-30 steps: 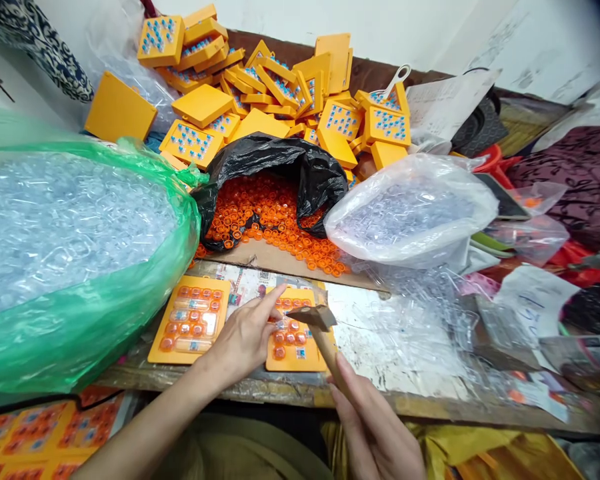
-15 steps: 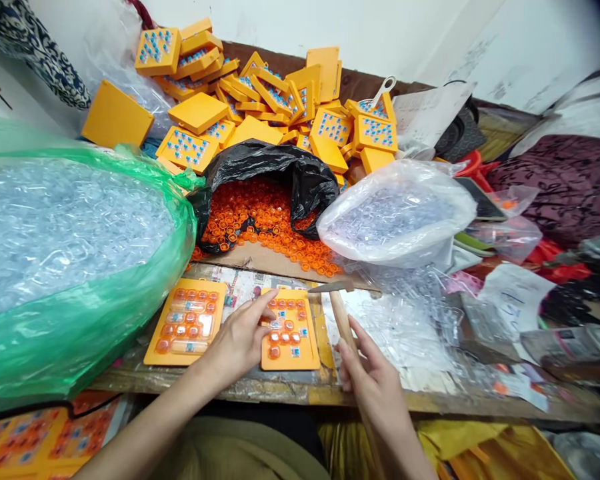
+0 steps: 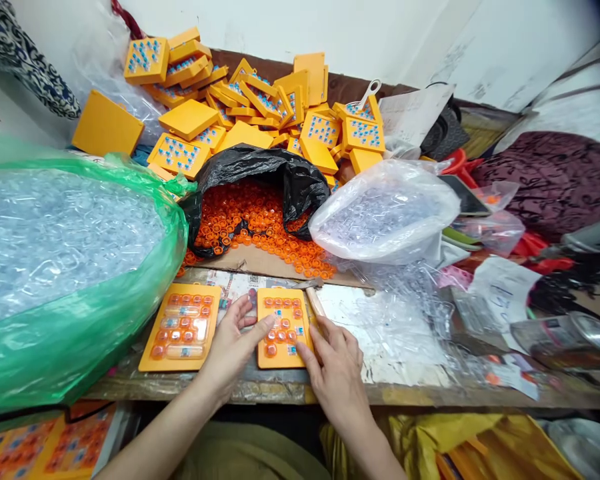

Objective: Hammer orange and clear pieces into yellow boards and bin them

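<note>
A yellow panel (image 3: pixel 281 361) with orange caps and a few blue-marked spots lies flat on the bench between my hands. My left hand (image 3: pixel 233 343) is open at its left edge, palm turned up somewhat, thumb reaching over the panel. My right hand (image 3: pixel 336 363) rests at the right edge with fingers apart, its thumb near the lower right corner. Beside that hand lies a hammer (image 3: pixel 314 299), head pointing away, its handle partly hidden under the fingers. A second yellow panel (image 3: pixel 175 365), with orange caps and clear covers, lies further left.
A green bag (image 3: pixel 130 293) of clear pieces fills the left side. Behind the panels, a black bag (image 3: pixel 307 190) spills orange caps (image 3: pixel 280 248). A white bag (image 3: pixel 385 250) of clear parts stands to the right. Yellow cases (image 3: pixel 245 133) are heaped at the back.
My right hand has let the raised hammer down onto the bench and moved left to the panel. My left hand has turned and opened, shifting slightly left and down.
</note>
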`<action>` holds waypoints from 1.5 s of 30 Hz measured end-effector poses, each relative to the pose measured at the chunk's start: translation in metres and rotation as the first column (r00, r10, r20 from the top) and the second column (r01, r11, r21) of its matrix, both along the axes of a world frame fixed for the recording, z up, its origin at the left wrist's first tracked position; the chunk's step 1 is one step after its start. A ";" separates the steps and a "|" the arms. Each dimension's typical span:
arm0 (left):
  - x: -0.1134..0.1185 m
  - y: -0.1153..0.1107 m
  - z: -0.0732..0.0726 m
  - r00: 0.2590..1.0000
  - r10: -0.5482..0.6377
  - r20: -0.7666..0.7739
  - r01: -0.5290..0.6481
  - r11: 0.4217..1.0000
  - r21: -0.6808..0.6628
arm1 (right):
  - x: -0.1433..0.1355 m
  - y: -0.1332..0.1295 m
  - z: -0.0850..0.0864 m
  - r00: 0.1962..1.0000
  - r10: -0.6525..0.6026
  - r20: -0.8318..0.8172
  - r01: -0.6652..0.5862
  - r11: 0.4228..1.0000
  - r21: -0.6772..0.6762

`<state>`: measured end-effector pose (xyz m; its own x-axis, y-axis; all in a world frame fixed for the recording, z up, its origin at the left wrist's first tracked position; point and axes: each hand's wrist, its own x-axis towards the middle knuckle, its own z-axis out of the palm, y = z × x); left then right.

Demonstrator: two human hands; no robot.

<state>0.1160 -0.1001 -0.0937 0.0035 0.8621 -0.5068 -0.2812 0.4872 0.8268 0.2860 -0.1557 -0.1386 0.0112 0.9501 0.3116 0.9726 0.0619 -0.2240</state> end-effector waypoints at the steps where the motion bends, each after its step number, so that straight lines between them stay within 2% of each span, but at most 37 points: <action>1: 0.002 0.001 0.000 0.999 -0.022 0.043 0.022 1.000 -0.009 | 0.000 -0.001 -0.002 1.000 0.004 0.000 -0.004 1.000 -0.004; 4: 0.008 0.001 -0.002 0.968 -0.157 0.194 0.161 0.987 -0.006 | 0.006 -0.002 0.000 0.997 0.069 -0.039 -0.070 0.997 -0.019; 6: 0.011 -0.002 -0.006 0.952 -0.194 0.238 0.198 0.980 0.007 | 0.016 0.001 0.006 0.991 0.108 -0.081 -0.108 0.994 0.001; 8: 0.012 -0.006 -0.008 0.947 -0.166 0.274 0.173 0.985 -0.003 | 0.031 0.007 0.012 0.993 0.067 -0.096 -0.063 0.997 0.047; 12: 0.006 -0.016 -0.008 0.913 -0.105 0.394 0.140 0.988 -0.059 | 0.064 0.025 0.017 0.995 -0.097 -0.034 0.100 0.991 0.090; 16: -0.003 -0.023 -0.005 0.890 -0.090 0.447 0.106 0.994 -0.011 | 0.077 0.040 0.014 0.995 -0.095 -0.037 0.097 0.993 0.068; 19: -0.005 -0.026 -0.004 0.880 -0.091 0.467 0.101 0.995 0.005 | 0.069 0.041 0.021 0.991 -0.049 -0.124 0.062 0.992 0.107; 22: -0.004 -0.028 -0.003 0.877 -0.127 0.464 0.130 0.991 0.025 | 0.046 0.035 0.038 0.959 0.058 -0.278 -0.026 0.993 0.119; 23: -0.004 -0.029 -0.003 0.876 -0.143 0.461 0.141 0.989 0.038 | 0.036 0.032 0.045 0.926 0.115 -0.358 -0.084 0.991 0.102; 25: -0.003 -0.031 -0.003 0.875 -0.171 0.452 0.155 0.985 0.073 | 0.016 0.028 0.056 0.786 0.235 -0.571 -0.246 0.967 0.059; 26: -0.002 -0.031 -0.004 0.876 -0.185 0.445 0.159 0.983 0.096 | 0.008 0.027 0.060 0.727 0.280 -0.627 -0.323 0.945 0.047; 27: -0.003 -0.031 -0.005 0.877 -0.199 0.438 0.163 0.980 0.118 | 0.001 0.026 0.062 0.686 0.320 -0.654 -0.384 0.922 0.049; 29: -0.003 -0.032 -0.008 0.870 -0.226 0.438 0.176 0.972 0.153 | -0.008 0.026 0.063 0.683 0.397 -0.613 -0.445 0.892 0.082; 32: -0.003 -0.032 -0.012 0.863 -0.222 0.454 0.165 0.973 0.162 | -0.015 0.025 0.060 0.732 0.464 -0.498 -0.445 0.880 0.165; 34: -0.003 -0.032 -0.012 0.875 -0.194 0.443 0.142 0.979 0.148 | -0.018 0.023 0.055 0.774 0.456 -0.438 -0.406 0.890 0.209; 37: -0.001 -0.033 -0.012 0.894 -0.185 0.407 0.136 0.980 0.145 | -0.021 0.022 0.048 0.813 0.310 -0.493 -0.192 0.942 0.276; 38: -0.001 -0.033 -0.011 0.901 -0.190 0.390 0.140 0.978 0.154 | -0.022 0.023 0.047 0.781 0.233 -0.580 -0.098 0.962 0.254; 39: -0.001 -0.033 -0.011 0.909 -0.197 0.368 0.143 0.975 0.168 | -0.022 0.024 0.046 0.707 0.152 -0.690 -0.039 0.984 0.177; 40: -0.001 -0.034 -0.012 0.919 -0.202 0.339 0.143 0.971 0.189 | -0.022 0.025 0.046 0.597 0.066 -0.799 -0.033 0.998 0.057; 42: -0.002 -0.035 -0.013 0.942 -0.212 0.261 0.150 0.959 0.239 | -0.021 0.029 0.047 0.348 -0.095 -0.933 -0.156 0.975 -0.157; 43: -0.002 -0.036 -0.014 0.951 -0.218 0.219 0.157 0.951 0.265 | -0.021 0.030 0.049 0.256 -0.148 -0.955 -0.225 0.952 -0.208; 44: -0.003 -0.036 -0.015 0.959 -0.220 0.177 0.163 0.943 0.289 | -0.022 0.030 0.050 0.201 -0.178 -0.963 -0.260 0.938 -0.228; 45: -0.003 -0.037 -0.015 0.966 -0.220 0.140 0.169 0.937 0.305 | -0.023 0.031 0.051 0.183 -0.183 -0.966 -0.258 0.939 -0.227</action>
<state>0.1132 -0.1366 -0.1088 0.2495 0.9444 -0.2143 -0.3527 0.2947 0.8881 0.2631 -0.1252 -0.0878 0.0524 0.9809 -0.1876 -0.0507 -0.1850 -0.9814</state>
